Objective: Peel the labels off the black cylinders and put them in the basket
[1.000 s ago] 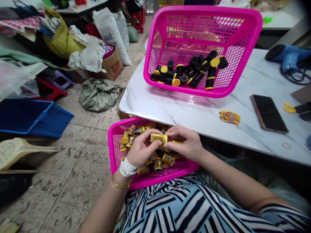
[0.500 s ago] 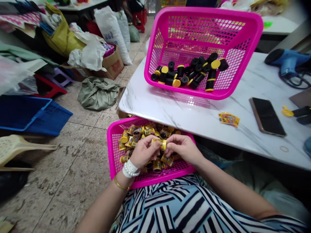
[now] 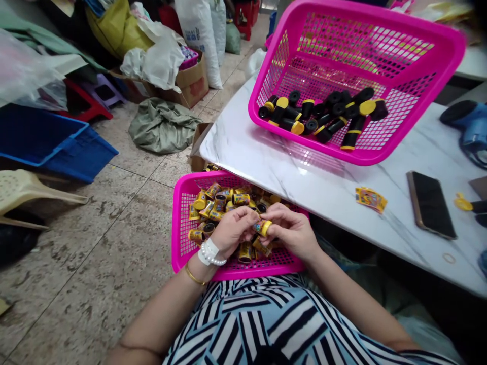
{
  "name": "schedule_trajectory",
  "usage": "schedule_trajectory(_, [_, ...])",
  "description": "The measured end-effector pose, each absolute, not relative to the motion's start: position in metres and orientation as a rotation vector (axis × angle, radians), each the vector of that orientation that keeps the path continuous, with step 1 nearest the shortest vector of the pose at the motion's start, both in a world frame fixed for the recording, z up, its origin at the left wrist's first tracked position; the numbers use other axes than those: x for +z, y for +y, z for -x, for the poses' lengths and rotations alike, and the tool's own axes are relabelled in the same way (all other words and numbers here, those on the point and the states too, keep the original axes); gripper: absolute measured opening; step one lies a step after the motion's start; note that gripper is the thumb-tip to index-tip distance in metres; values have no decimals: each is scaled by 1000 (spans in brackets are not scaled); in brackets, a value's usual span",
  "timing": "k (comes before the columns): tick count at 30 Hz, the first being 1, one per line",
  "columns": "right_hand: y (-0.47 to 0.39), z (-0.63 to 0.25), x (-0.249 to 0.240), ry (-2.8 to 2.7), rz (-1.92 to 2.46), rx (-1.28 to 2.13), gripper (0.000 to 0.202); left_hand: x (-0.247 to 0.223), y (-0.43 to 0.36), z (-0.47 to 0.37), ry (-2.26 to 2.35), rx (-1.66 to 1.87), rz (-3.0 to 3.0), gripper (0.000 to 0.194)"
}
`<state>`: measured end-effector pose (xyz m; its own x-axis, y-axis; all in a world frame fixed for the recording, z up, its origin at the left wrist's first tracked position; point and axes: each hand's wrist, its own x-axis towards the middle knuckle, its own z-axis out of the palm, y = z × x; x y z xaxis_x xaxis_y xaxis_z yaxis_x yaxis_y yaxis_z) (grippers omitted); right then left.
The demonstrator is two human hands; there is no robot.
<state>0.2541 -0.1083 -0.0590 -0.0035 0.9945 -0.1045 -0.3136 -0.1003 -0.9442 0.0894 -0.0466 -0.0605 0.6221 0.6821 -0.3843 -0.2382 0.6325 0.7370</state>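
Observation:
Between my two hands is a small cylinder with a printed yellow wrapper and a yellow end point(image 3: 263, 227). The fingertips of my left hand point(image 3: 236, 229) pinch its left side, and the fingers of my right hand point(image 3: 291, 230) close on its right side. Both hands are above a pink basket point(image 3: 177, 223) on my lap, filled with similar wrapped cylinders point(image 3: 241, 199). On the table, a tilted larger pink basket point(image 3: 414, 66) holds several black cylinders with yellow ends point(image 3: 335, 126). Flat printed yellow labels point(image 3: 371, 199) lie on the tabletop.
The marble-patterned table point(image 3: 236, 147) carries a phone point(image 3: 431, 204), a blue heat gun point(image 3: 470, 124) and a thin ring point(image 3: 449, 258). Leftward on the floor are a blue crate point(image 3: 76, 147), a cream plastic stool point(image 3: 23, 190), a crumpled grey-green sack point(image 3: 163, 124) and a cardboard box point(image 3: 192, 83).
The wrapped cylinder has turned, its yellow end now pointing lower right, with my fingers shifted around it. My view has moved, so the table and basket sit farther right.

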Motion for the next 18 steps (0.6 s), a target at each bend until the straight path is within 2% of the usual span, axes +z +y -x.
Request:
schedule_trajectory(5, [-110, -255, -57, -956, 989, 1288, 11, -59, -49, -90, 555, 529, -613, 45])
schedule_trajectory(8, [-107, -258, -56, -1104, 1021, 1258, 15, -62, -51, -89, 579, 522, -599, 41])
schedule_trajectory(12, [-106, -258, -60, -1182, 967, 1049, 15, -63, -54, -90, 497, 531, -549, 41])
schedule_trajectory(18, [-108, -256, -62, -1249, 1035, 1096, 21, -60, -57, -92, 598, 532, -577, 44])
